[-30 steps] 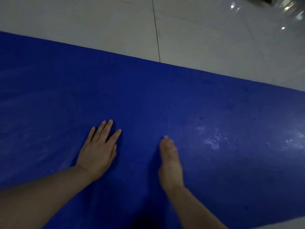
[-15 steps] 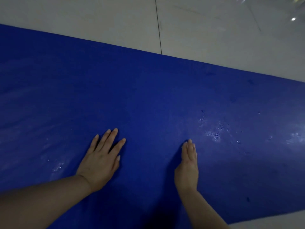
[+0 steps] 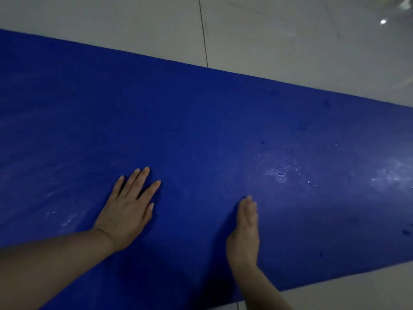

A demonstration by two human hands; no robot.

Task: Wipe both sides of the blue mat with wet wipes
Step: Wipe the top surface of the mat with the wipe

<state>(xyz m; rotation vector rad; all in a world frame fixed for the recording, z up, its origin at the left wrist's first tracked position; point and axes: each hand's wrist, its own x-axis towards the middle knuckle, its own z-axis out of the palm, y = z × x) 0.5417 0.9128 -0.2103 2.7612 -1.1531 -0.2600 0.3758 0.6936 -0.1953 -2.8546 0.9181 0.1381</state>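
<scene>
Blue mat (image 3: 201, 121) lying spread on tiled floor (image 3: 290, 41); left hand (image 3: 128, 209) pressing flat, fingers straight, right hand (image 3: 245, 229) sliding rightward edge-on, open, no wipe visible, probably smoothing.

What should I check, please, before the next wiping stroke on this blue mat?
1. Mat lies flat on the floor: ok, the blue mat shows no folds in view.
2. Wet wipe in a hand: not ok, the left hand and the right hand hold nothing, and no wipe is in view.
3. Hands steady the mat: ok for the left, flat on it with straight fingers; the right stands on its edge.
4. Surface clean: not ok, whitish marks and droplets remain to the right of the hands.
5. Underside wiped: cannot tell, it is hidden.
</scene>
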